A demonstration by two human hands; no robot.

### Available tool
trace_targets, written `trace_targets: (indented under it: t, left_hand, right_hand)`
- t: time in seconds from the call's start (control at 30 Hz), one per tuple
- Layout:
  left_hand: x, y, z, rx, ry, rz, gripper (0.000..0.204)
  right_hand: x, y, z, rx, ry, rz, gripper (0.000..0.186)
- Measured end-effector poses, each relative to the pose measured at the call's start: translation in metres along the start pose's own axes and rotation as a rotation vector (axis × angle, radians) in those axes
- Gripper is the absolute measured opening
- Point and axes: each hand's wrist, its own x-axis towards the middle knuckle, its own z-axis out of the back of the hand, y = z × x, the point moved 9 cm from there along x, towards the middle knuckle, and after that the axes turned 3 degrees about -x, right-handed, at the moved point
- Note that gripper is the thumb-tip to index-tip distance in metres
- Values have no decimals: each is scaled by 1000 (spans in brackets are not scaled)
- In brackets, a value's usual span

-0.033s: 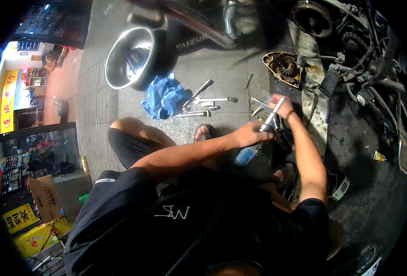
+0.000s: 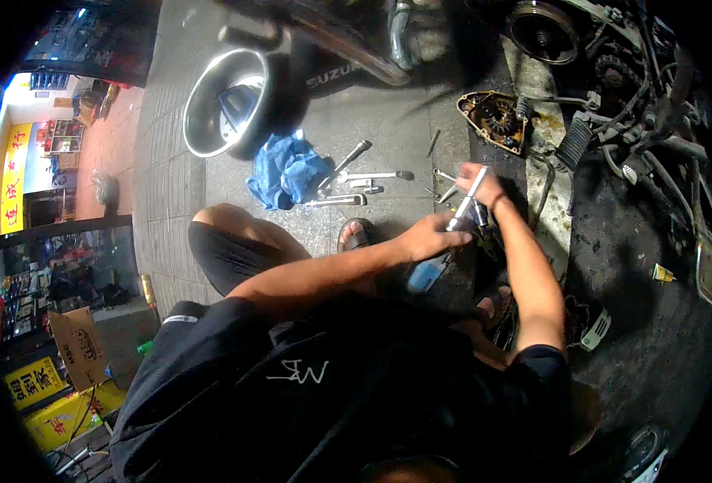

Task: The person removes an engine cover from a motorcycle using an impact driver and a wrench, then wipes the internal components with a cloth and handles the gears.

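Note:
A straight silver wrench-like tool spans the gap between my hands, tilted with its far end to the right; its exact kind is unclear. Around its near end my left hand is closed, thumb pointing right. My right hand, slightly blurred, has its fingers closed at the far end. Just below the left hand a light-blue bottle-like object shows in part. Beyond my right hand lies a small spanner. Dark-handled tools under the hands are partly hidden.
A crumpled blue cloth and several silver wrenches lie on the pavement ahead. A metal basin holding a blue item stands far left. An oily engine cover and motorcycle parts crowd the right. My sandalled foot is near the wrenches.
Both hands and the silver tool have shifted slightly left. The things on the ground have stayed put.

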Motion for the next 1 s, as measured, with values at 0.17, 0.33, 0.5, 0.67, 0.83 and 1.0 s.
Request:
trace_targets:
  t: [0.17, 0.33, 0.5, 0.67, 0.83, 1.0]
  left_hand:
    - [-27, 5, 1, -261, -62, 46, 42]
    - [-6, 23, -6, -300, -46, 90, 43]
    - [16, 0, -21, -188, 10, 135, 31]
    - [34, 3, -7, -180, -48, 84, 37]
    - [41, -2, -8, -124, -15, 79, 44]
    - [41, 5, -9, -277, -38, 44, 51]
  right_hand:
    - [9, 81, -24, 101, 171, 14, 27]
    - [-15, 73, 26, -531, 348, 80, 27]
    - [-89, 114, 133, -834, 529, 99, 36]
    - [-122, 183, 270, -672, 88, -12, 36]
    - [-149, 226, 371, -816, -637, -23, 39]
    - [-119, 237, 395, -1000, -749, -110, 50]
